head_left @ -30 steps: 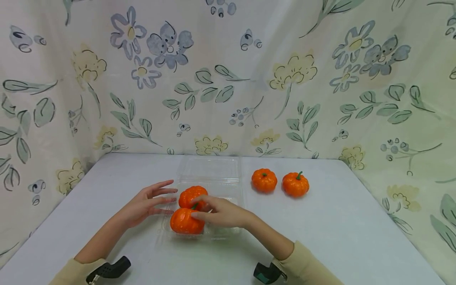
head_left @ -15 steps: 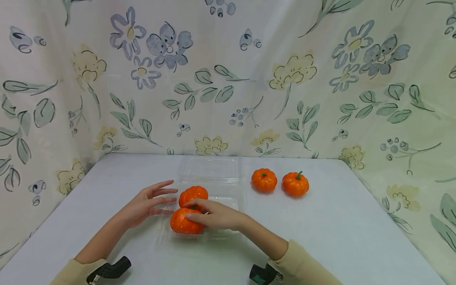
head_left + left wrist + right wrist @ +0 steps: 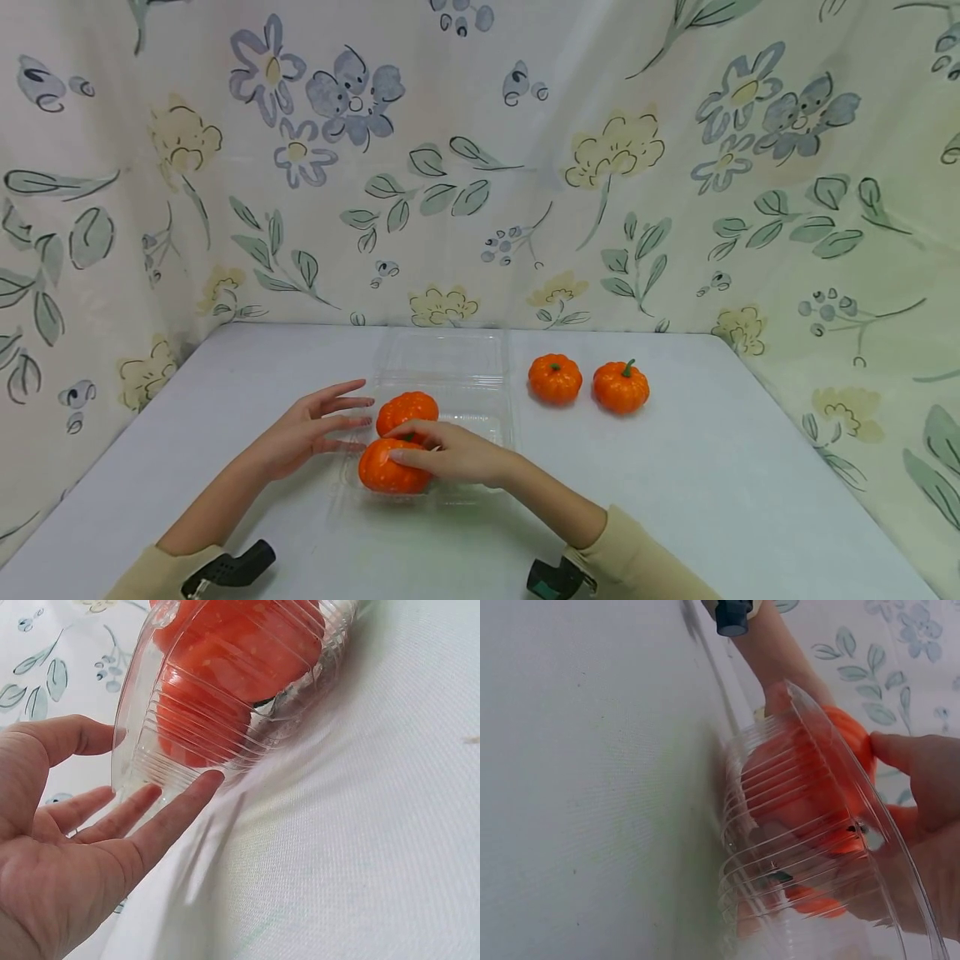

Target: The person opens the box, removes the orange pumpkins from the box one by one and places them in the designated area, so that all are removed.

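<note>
A clear plastic clamshell box lies with its lid folded back. Two orange toy pumpkins sit along its left side: a far pumpkin and a near pumpkin. My right hand reaches in from the right and holds the near pumpkin, thumb on its top and fingers behind, partly hidden. In the right wrist view the thumb presses the pumpkin's skin above the rim. My left hand is spread at the box's left wall, its fingertips touching the ribbed plastic in the left wrist view.
Two more toy pumpkins, one beside the other, stand on the white table right of the box. A floral curtain hangs behind the table's back edge. A black camera is strapped to each wrist.
My right hand has shifted slightly left, its thumb moving further over the near pumpkin, then stayed there. The left hand and the pumpkins look unmoved.
</note>
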`<state>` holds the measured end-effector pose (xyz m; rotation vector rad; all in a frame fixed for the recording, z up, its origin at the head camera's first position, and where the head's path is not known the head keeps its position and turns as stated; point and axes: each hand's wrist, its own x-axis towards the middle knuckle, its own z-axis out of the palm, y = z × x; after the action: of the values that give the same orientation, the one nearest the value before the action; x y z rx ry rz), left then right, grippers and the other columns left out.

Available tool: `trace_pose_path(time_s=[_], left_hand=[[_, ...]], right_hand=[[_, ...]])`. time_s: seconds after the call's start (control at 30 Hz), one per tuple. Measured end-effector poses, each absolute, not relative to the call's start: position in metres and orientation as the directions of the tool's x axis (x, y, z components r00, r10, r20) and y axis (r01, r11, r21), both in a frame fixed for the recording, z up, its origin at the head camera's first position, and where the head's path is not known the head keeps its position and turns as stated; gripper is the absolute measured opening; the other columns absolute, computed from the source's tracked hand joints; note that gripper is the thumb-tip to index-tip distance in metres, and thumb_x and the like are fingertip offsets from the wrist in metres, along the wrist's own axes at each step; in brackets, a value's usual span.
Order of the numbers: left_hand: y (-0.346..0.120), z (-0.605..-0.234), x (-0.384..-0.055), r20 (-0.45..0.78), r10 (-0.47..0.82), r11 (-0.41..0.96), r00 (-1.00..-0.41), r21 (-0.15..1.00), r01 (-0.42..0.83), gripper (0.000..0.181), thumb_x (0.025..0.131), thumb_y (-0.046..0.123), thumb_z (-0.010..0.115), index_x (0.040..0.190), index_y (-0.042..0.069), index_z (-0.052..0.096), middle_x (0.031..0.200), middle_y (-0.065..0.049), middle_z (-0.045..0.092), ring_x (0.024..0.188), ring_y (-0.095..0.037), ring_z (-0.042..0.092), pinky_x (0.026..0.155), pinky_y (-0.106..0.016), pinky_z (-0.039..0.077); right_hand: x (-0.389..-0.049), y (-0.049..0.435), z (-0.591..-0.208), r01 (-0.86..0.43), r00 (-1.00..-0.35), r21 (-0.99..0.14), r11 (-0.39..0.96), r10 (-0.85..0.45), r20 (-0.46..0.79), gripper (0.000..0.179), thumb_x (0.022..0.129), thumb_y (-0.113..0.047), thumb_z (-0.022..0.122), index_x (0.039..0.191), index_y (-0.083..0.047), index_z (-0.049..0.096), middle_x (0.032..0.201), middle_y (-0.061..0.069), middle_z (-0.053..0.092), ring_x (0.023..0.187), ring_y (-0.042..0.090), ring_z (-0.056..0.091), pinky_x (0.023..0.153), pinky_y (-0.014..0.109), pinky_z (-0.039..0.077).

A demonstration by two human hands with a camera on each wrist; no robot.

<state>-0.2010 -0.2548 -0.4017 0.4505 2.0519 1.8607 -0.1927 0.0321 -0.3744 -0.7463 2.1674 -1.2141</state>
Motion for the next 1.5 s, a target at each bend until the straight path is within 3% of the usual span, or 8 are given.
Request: trace_pose_path(time_s=[0.23,0.5,0.8,1.13,1.5], left_hand=[[-0.255,-0.403,-0.202,-0.031,0.455,0.087,-0.890,0.996,0.010,0.063,0.112,0.011,0.048,0.165,-0.005,0.018,0.161,-0.041,0.031,0.125,-0.016,0.066,0.096,-0.045,0.062],[-0.254,-0.403,-0.203,-0.037,0.450,0.086,-0.892,0.996,0.002,0.064,0.111,0.010,0.050,0.164,-0.005,0.019,0.161,-0.041,0.031,0.126,-0.020,0.066,0.095,-0.047,0.062],[-0.256,-0.404,-0.203,-0.045,0.450,0.100,-0.892,0.995,0.001,0.063,0.112,0.012,0.049,0.165,-0.003,0.019,0.161,-0.041,0.030,0.128,-0.021,0.066,0.096,-0.046,0.062],[-0.257,-0.404,-0.203,-0.033,0.460,0.091,-0.887,0.996,0.010,0.062,0.112,0.012,0.048,0.165,-0.003,0.021,0.161,-0.041,0.031,0.125,-0.016,0.066,0.095,-0.046,0.062],[-0.257,-0.404,-0.203,-0.036,0.458,0.096,-0.888,0.995,0.010,0.062,0.112,0.012,0.048,0.165,-0.004,0.019,0.161,-0.042,0.030,0.128,-0.020,0.066,0.096,-0.046,0.062]], right_hand=[[-0.195,0.035,-0.376,-0.180,-0.702,-0.895,0.408,-0.691,-0.174,0.035,0.105,-0.036,0.064,0.138,-0.024,0.068,0.127,-0.004,0.069,0.108,0.014,0.062,0.089,0.028,0.057],[-0.196,0.037,-0.376,-0.125,-0.699,-0.915,0.384,-0.688,-0.193,0.035,0.105,-0.034,0.065,0.138,-0.023,0.068,0.131,-0.002,0.067,0.111,0.017,0.062,0.091,0.033,0.060],[-0.202,0.039,-0.374,0.058,-0.673,-0.958,0.281,-0.698,-0.246,0.040,0.107,-0.033,0.059,0.144,-0.016,0.064,0.138,0.003,0.060,0.114,0.020,0.063,0.096,0.040,0.061],[-0.200,0.042,-0.367,0.044,-0.657,-0.962,0.268,-0.718,-0.230,0.040,0.108,-0.030,0.059,0.145,-0.014,0.063,0.138,0.005,0.060,0.110,0.021,0.066,0.094,0.040,0.063],[-0.202,0.047,-0.362,0.001,-0.644,-0.974,0.227,-0.745,-0.174,0.042,0.105,-0.031,0.062,0.147,-0.022,0.061,0.141,0.002,0.058,0.122,0.022,0.059,0.096,0.042,0.062]])
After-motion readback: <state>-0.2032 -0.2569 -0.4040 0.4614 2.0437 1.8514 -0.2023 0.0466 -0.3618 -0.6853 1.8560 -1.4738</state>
